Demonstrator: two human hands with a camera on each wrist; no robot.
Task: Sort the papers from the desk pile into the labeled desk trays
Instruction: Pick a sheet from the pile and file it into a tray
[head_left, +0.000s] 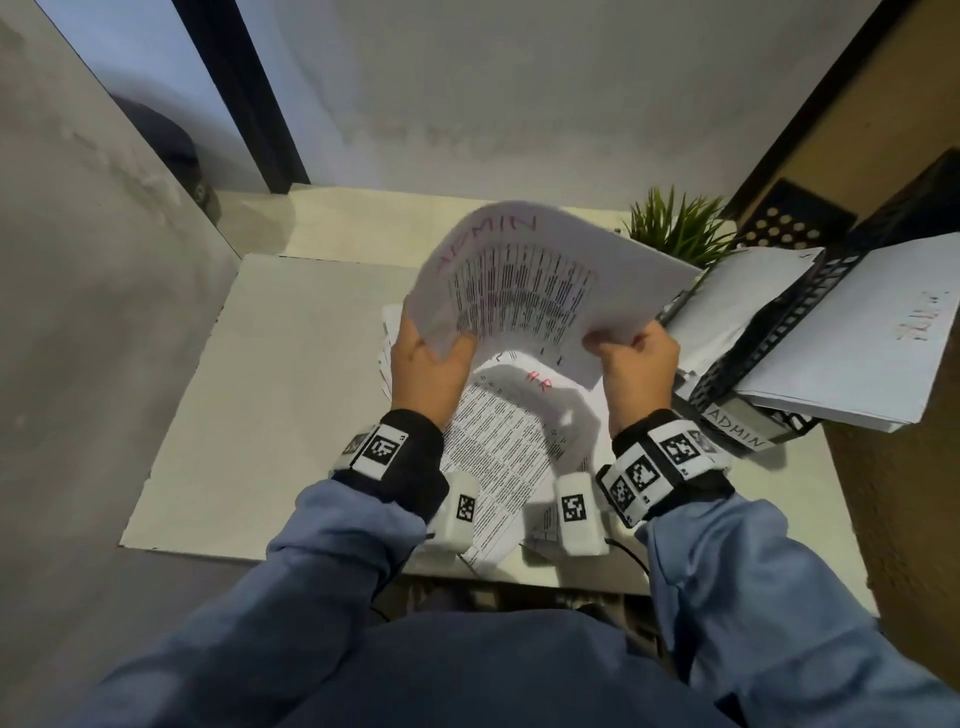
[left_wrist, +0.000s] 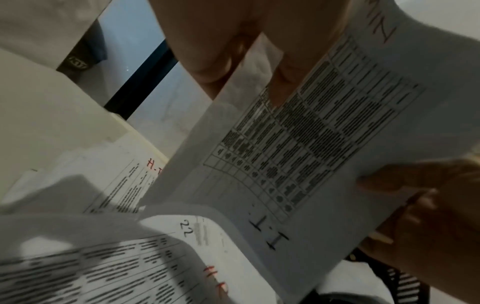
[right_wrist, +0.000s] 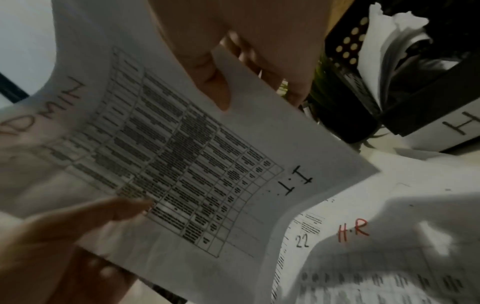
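Observation:
Both hands hold one printed sheet curved up above the desk pile. It carries a table of text, red "ADMIN" at its far end and black "I.T" at its near end. My left hand pinches its left edge, thumb on the printed side. The right hand pinches the right edge, thumb on top. The pile's top sheet is marked "H.R" in red. A black mesh tray labelled "ADMIN" stands at the right, holding papers.
A small green plant stands behind the trays. Another black tray shows a label starting with "H". A white mat covers the desk left of the pile. Grey walls close in at the left and back.

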